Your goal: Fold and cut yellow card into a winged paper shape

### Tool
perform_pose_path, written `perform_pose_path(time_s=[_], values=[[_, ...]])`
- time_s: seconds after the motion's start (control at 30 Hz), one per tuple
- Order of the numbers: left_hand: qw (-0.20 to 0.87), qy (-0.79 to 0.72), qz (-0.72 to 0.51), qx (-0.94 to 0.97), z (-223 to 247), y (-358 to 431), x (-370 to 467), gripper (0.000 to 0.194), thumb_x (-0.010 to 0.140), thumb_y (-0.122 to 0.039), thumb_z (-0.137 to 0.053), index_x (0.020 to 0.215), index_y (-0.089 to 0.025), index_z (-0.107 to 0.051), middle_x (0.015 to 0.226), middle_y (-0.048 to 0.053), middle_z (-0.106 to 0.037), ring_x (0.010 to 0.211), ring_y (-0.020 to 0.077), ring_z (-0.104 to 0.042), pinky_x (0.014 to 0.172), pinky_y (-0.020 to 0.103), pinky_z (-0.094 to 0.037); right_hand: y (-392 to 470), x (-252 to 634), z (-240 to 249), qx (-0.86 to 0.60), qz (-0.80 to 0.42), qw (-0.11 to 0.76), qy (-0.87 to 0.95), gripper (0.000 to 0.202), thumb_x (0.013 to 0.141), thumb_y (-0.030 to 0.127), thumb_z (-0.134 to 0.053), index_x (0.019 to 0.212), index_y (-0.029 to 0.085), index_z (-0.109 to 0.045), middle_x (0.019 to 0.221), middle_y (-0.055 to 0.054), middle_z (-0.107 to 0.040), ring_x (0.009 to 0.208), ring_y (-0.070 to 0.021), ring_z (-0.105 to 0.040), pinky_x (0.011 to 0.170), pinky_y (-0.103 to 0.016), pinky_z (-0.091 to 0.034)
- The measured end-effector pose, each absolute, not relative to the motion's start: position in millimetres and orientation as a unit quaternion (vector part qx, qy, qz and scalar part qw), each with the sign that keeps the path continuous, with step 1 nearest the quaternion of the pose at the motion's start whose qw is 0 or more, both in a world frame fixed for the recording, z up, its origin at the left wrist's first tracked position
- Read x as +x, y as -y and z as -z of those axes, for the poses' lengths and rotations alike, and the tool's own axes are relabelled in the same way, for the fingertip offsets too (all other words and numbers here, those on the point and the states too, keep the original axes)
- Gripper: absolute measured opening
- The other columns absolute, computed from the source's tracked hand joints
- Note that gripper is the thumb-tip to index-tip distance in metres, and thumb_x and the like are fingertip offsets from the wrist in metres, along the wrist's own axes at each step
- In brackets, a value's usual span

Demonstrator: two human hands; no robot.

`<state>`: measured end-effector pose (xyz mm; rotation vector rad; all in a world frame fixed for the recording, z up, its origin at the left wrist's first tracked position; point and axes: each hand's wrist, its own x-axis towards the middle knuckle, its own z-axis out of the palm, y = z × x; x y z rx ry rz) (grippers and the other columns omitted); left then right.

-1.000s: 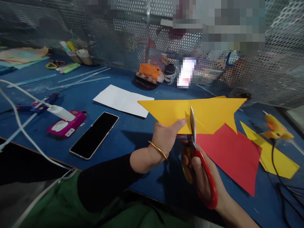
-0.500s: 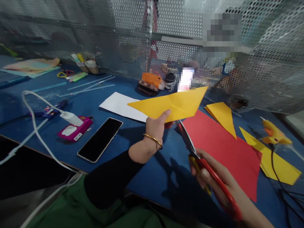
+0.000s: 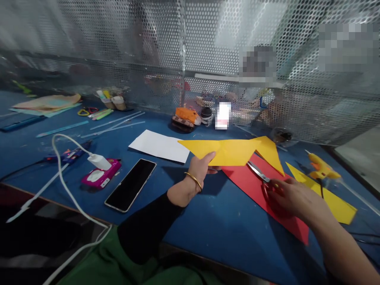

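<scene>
Yellow paper (image 3: pixel 228 152), cut to a pointed shape, is what we find pinched in the left hand (image 3: pixel 199 170), thumb on top at its near edge; the sheet is held just above the blue bench (image 3: pixel 208 233). A gold bangle (image 3: pixel 193 180) sits on that wrist, above a black sleeve.

We note the right hand (image 3: pixel 292 194) resting over the red handles of the scissors (image 3: pixel 261 176), fingers curled around them. The blades point away toward the yellow paper and lie on the red sheet (image 3: pixel 258 190), which lies flat on the bench. Whether the blades are parted we cannot tell.

A separate yellow offcut (image 3: pixel 271 152) lies just beyond the red sheet, and a longer yellow piece (image 3: pixel 335 198) lies to the right of it. A yellow glue gun (image 3: pixel 322 168) stands near that piece.

To the left we record a white sheet (image 3: pixel 160 145), a dark phone (image 3: pixel 131 184) lying face up, and a pink case (image 3: pixel 101 177) with a white charger (image 3: pixel 99 161) touching it. A perforated metal screen (image 3: pixel 124 55) backs the bench.
</scene>
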<state>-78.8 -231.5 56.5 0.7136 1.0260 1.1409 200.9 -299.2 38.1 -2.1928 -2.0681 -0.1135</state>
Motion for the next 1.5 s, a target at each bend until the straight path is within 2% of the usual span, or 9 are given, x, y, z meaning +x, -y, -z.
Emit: perform_pose_path(time_s=[0.23,0.4,0.67,0.83,1.1,1.2,1.33,1.4,1.5], values=[[0.664,-0.437,-0.488,0.362,-51,235,-75,0.014,0.086,-0.020,-0.069,0.094,-0.013,-0.078,0.097,0.010,-0.078,0.057,0.0123,-0.068,0.049,0.021,-0.051,290,121,-64,-0.614,0.123,0.336,0.703,0.032,0.094,0.048,-0.057,0.110,0.023,-0.068,0.103,-0.008,-0.072,0.092,-0.0240,-0.069,0.075,-0.035,-0.050],[0.676,-0.434,-0.474,0.361,-50,236,-73,0.013,0.085,-0.021,-0.071,0.091,-0.012,-0.077,0.094,0.010,-0.078,0.066,0.0147,-0.070,0.053,0.022,-0.054,279,89,-55,-0.520,0.138,0.393,0.746,0.038,0.092,0.044,-0.063,0.121,0.019,-0.061,0.105,-0.011,-0.071,0.096,-0.0268,-0.067,0.082,-0.040,-0.051],[0.732,-0.453,-0.426,0.278,-51,243,-74,0.014,0.087,-0.021,-0.067,0.094,-0.012,-0.073,0.095,0.009,-0.075,0.061,0.0116,-0.068,0.053,0.021,-0.052,283,104,-35,-0.403,0.387,0.257,0.788,0.031,0.090,0.011,-0.065,0.119,0.022,-0.064,0.099,-0.004,-0.075,0.088,-0.0200,-0.062,0.080,-0.035,-0.040],[0.782,-0.419,-0.371,0.274,-53,246,-73,0.023,0.089,-0.034,-0.067,0.093,-0.012,-0.073,0.086,0.010,-0.074,0.065,0.0148,-0.069,0.053,0.024,-0.052,282,109,-32,-0.382,0.436,0.259,0.773,0.022,0.088,0.015,-0.069,0.110,0.021,-0.066,0.084,-0.002,-0.073,0.075,-0.0171,-0.054,0.070,-0.035,-0.034],[0.741,-0.452,-0.401,0.294,-44,266,-79,0.008,0.081,-0.014,-0.070,0.089,-0.012,-0.071,0.085,0.006,-0.074,0.061,0.0102,-0.067,0.055,0.020,-0.049,298,88,-43,-0.399,0.432,0.238,0.773,0.017,0.090,0.016,-0.067,0.107,0.016,-0.066,0.080,-0.003,-0.071,0.070,-0.0178,-0.047,0.064,-0.035,-0.030],[0.753,-0.454,-0.364,0.307,-37,293,-101,0.021,0.083,-0.031,-0.072,0.091,-0.011,-0.073,0.085,0.009,-0.075,0.063,0.0127,-0.068,0.056,0.022,-0.050,317,78,-39,-0.402,0.412,0.230,0.785,0.018,0.092,0.011,-0.061,0.108,0.013,-0.067,0.081,-0.004,-0.071,0.066,-0.0162,-0.045,0.062,-0.034,-0.030],[0.784,-0.366,-0.046,0.499,-45,331,-141,0.066,0.080,-0.076,-0.056,0.075,-0.013,-0.075,0.068,0.010,-0.072,0.051,0.0143,-0.063,0.045,0.022,-0.041,346,68,-25,-0.374,0.352,0.213,0.831,0.026,0.094,0.006,-0.050,0.114,0.006,-0.066,0.085,-0.008,-0.071,0.067,-0.0156,-0.048,0.061,-0.033,-0.032],[0.706,-0.356,0.004,0.613,-56,342,-154,0.041,0.074,-0.057,-0.075,0.074,-0.016,-0.077,0.065,0.005,-0.072,0.054,0.0128,-0.062,0.051,0.021,-0.043,358,65,-16,-0.371,0.309,0.190,0.855,0.029,0.094,0.005,-0.046,0.115,0.006,-0.066,0.085,-0.007,-0.070,0.066,-0.0159,-0.049,0.060,-0.033,-0.033],[0.536,-0.396,-0.053,0.744,-67,342,-156,0.018,0.086,-0.031,-0.066,0.076,-0.022,-0.078,0.070,0.000,-0.074,0.066,0.0136,-0.065,0.063,0.022,-0.045,370,62,-4,-0.396,0.249,0.169,0.868,0.031,0.094,0.006,-0.042,0.111,0.009,-0.068,0.082,-0.006,-0.069,0.063,-0.0159,-0.049,0.059,-0.033,-0.034]])
